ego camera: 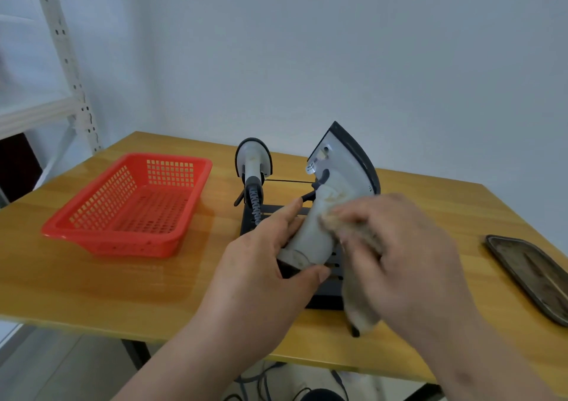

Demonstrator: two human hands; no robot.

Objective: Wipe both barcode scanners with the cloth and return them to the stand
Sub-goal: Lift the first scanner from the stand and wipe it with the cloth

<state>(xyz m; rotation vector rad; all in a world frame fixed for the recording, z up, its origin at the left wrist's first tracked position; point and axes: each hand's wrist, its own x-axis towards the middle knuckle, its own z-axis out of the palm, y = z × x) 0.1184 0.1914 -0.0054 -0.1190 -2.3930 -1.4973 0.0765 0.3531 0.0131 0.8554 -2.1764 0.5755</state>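
Grey scanner (332,198) gripped by left hand (264,265); right hand (399,247) presses cloth (359,302) (handle).

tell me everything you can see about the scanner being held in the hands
The held scanner is pale grey plastic with a dark rim round its wide head and a dark trigger. It tilts head-up over the black stand. The left hand grips its handle base; the right hand presses the cloth against the handle.

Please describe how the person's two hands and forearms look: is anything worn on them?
Both the left hand and the right hand are bare, with no gloves, rings or watch visible. Both forearms are uncovered down to the frame edge; no sleeve shows. The nails are short and unpainted.
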